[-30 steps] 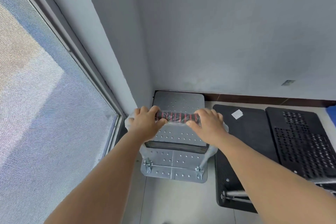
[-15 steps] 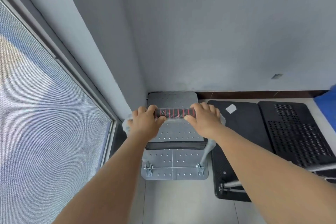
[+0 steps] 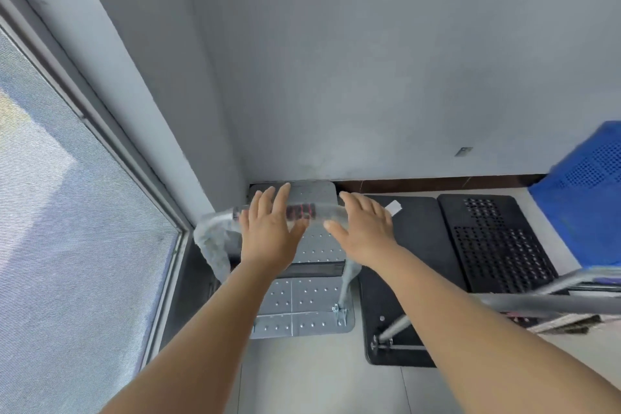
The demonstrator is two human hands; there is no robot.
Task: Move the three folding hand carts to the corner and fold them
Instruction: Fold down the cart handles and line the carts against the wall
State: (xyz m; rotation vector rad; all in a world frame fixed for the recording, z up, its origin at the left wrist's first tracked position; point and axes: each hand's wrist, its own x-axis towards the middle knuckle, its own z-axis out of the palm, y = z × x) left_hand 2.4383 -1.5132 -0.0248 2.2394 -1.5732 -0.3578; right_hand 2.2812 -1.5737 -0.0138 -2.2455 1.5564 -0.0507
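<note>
A grey metal hand cart (image 3: 304, 309) with a dotted deck stands in the corner against the wall. Its handle bar (image 3: 300, 211), wrapped in plastic with a red and black grip, looks blurred and stands up over the deck. My left hand (image 3: 268, 228) and my right hand (image 3: 361, 228) hover flat over the bar with fingers spread, holding nothing. To the right lie a black cart (image 3: 413, 265) with a smooth deck and a black cart (image 3: 497, 242) with a perforated deck, side by side on the floor, their grey handles (image 3: 551, 302) low at the right.
A screened window (image 3: 74, 228) and its frame run along the left. The grey wall (image 3: 369, 77) with a dark baseboard closes the far side. A blue perforated plastic seat or crate (image 3: 584, 202) stands at the right edge. Light floor tiles (image 3: 302, 376) lie in front of the carts.
Both hands have let go of the grey cart's handle bar and opened flat above it. The view has shifted, so the blue object at the right shows more.
</note>
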